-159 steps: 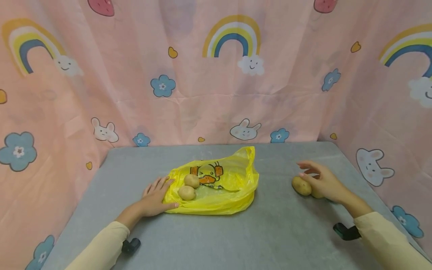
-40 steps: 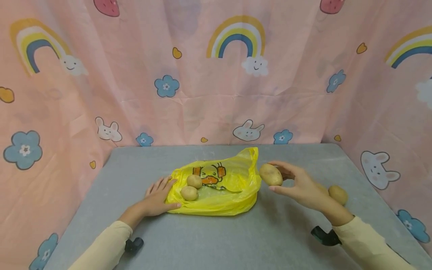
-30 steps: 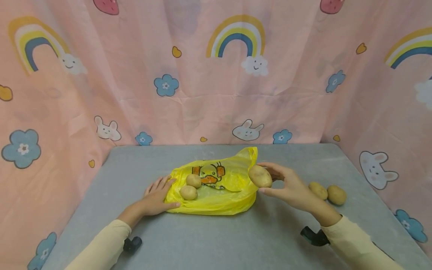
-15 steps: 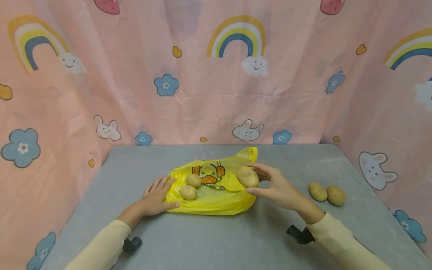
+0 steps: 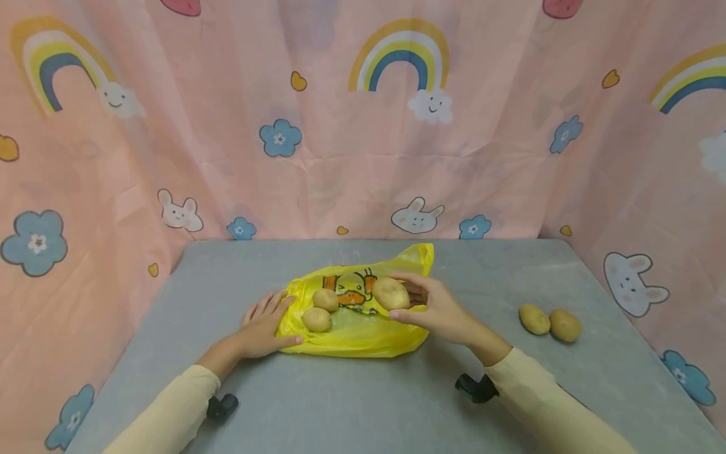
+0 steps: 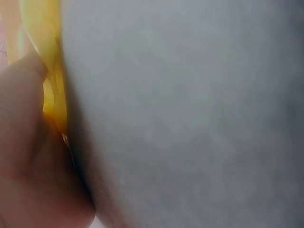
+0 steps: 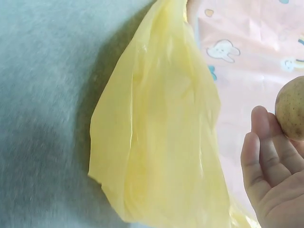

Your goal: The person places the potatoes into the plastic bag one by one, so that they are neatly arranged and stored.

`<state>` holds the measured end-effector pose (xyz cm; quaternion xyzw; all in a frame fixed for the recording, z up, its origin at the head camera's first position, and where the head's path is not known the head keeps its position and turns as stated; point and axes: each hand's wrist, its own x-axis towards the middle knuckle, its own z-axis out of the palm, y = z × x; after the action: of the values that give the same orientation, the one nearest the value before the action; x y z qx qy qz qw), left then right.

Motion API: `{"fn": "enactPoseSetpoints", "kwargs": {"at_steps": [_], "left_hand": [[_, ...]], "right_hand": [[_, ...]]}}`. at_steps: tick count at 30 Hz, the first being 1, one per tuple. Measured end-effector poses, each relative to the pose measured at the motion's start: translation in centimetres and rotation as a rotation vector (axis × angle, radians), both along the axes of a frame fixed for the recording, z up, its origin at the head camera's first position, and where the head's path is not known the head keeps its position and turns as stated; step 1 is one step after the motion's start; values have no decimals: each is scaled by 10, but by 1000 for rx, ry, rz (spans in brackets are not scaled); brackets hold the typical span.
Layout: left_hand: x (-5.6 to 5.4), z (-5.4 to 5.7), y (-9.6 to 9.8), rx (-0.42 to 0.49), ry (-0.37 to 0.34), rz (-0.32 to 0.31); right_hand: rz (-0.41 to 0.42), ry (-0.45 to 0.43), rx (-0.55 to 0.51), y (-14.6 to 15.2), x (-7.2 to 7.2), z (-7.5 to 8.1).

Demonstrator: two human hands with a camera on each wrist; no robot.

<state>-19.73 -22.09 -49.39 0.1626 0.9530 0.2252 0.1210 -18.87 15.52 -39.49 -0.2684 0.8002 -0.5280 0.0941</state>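
My right hand (image 5: 439, 309) holds a potato (image 5: 390, 294) between thumb and fingers, over the middle of a yellow plastic bag (image 5: 363, 340) with a duck print. In the right wrist view the same potato (image 7: 292, 109) shows at the right edge, against the fingers, beside the bag's tall yellow side (image 7: 161, 123). Two more potatoes (image 5: 317, 320) lie together at the bag's left part. My left hand (image 5: 263, 328) rests flat with spread fingers on the bag's left end. The left wrist view catches part of that hand (image 6: 28, 142) against the yellow plastic.
Two potatoes (image 5: 550, 321) lie side by side on the grey table (image 5: 340, 403) at the right. Behind the table hangs a pink curtain (image 5: 317, 189) with rainbows, flowers and rabbits. A dark wrist mount (image 5: 476, 388) sits under the right sleeve.
The right hand has picked up a potato from the right side of the table and carried it left, over the bag. My left hand has stayed on the bag's left end.
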Motion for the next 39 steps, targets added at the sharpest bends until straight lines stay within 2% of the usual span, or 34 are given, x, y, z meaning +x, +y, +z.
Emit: {"fn": "enactPoseSetpoints", "kwargs": {"at_steps": [9, 16, 21, 28, 36, 39], "left_hand": [[0, 9, 1, -1, -3, -17], [0, 12, 0, -12, -21, -4], [1, 13, 1, 17, -8, -12], [3, 6, -1, 8, -14, 5], [2, 2, -1, 22, -11, 13], [1, 2, -1, 19, -10, 6]], "right_hand": [[50, -97, -35, -20, -15, -7], [82, -100, -64, -36, -25, -13], [59, -112, -30, -42, -31, -17], [55, -183, 14, -51, -37, -27], [34, -274, -12, -60, -42, -35], [0, -301, -9, -62, -44, -38]]}}
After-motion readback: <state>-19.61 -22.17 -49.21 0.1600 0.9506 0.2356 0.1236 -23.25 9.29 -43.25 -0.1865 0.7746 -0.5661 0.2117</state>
